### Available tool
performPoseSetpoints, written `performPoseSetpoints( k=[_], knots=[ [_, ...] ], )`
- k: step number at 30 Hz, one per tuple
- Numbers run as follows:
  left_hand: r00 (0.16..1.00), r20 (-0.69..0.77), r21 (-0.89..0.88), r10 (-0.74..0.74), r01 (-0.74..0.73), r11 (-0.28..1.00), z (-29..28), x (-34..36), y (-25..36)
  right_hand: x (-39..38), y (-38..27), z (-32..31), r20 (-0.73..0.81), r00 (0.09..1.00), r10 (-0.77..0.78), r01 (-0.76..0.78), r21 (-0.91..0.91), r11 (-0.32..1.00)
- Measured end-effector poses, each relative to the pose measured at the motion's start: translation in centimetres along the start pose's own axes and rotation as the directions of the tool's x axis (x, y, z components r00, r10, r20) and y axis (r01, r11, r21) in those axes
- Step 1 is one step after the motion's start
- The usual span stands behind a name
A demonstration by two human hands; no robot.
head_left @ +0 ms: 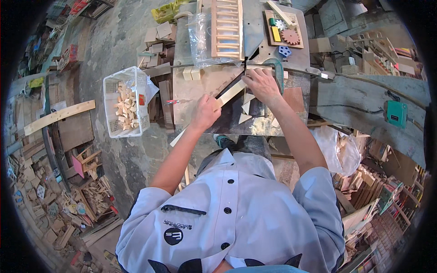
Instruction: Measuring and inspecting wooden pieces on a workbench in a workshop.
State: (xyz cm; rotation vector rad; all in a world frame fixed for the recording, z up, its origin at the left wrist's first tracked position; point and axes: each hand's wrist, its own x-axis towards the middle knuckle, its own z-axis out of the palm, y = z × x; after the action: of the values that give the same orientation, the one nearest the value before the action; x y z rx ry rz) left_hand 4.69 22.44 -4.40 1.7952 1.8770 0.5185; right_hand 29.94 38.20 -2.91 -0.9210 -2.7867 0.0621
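My left hand (207, 112) is closed on a long pale wood strip (230, 94) that slants across the metal machine table (191, 86). My right hand (260, 84), fingers bent, grips the strip's far end beside a dark vertical part (245, 63), apparently a blade, which is partly hidden. Small triangular wood offcuts (243, 117) lie just right of the strip. At the back left of the table stand several small wood blocks (191, 73). A red-handled item (171, 102) lies left of my left hand.
A white crate of wood pieces (108, 102) stands at left. A wooden rack (226, 34), plastic bag (199, 41) and gear board (294, 20) lie beyond the work area. A teal clamp (278, 77) is at right, a green box (396, 113) farther right. Wood scraps surround the bench.
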Motion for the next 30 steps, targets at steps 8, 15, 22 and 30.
performPoseSetpoints(
  k=[8, 15, 22, 30],
  knots=[
    [0.993, -0.12, 0.14, 0.016, 0.001, 0.99, 0.8, -0.6, 0.2, 0.1, 0.1, 0.8, -0.034, 0.999, -0.007, 0.007, 0.004, 1.0],
    [0.994, -0.111, 0.158, 0.023, -0.005, 0.987, 0.4, -0.7, -0.3, 0.9, -0.3, 1.6, -0.038, 0.999, 0.006, -0.005, 0.022, 1.0],
    [0.99, -0.127, 0.148, 0.061, -0.041, 0.988, 1.2, 0.8, 0.3, 0.7, 0.6, 0.7, -0.047, 0.996, 0.07, -0.071, -0.022, 0.997],
    [0.953, -0.127, 0.173, 0.275, -0.252, 0.952, 0.9, 1.7, 0.2, -0.2, 1.4, -1.0, -0.035, 0.99, 0.139, -0.138, 0.033, 0.99]
  ],
)
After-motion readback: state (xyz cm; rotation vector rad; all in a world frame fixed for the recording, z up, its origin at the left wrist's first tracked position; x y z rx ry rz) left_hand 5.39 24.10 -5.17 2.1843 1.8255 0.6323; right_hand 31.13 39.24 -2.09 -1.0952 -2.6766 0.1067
